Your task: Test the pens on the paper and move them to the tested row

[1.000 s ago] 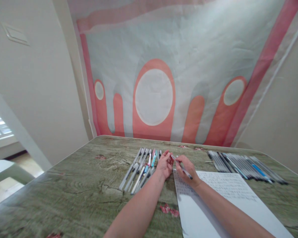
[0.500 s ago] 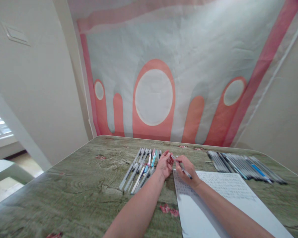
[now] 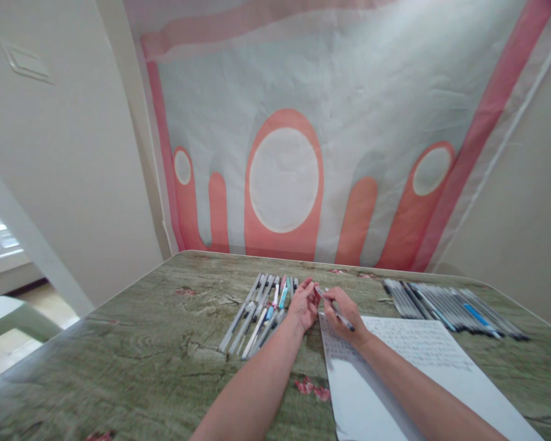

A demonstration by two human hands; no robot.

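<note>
Head view: by the handwritten paper (image 3: 422,343), the right hand (image 3: 343,306) gripped a pen (image 3: 348,324), the left hand (image 3: 304,306) pinching its end, seemingly needing steadiness next.

Here we are on the head camera, looking from above the near side of the table (image 3: 133,355), facing forward and tipped down past both forearms to the left hand (image 3: 304,306) and right hand (image 3: 348,315), a moderate way out. It's a wide, single view, taking in the table's far edge and the cloth (image 3: 353,116) upright beyond it, nearly square on.
</note>
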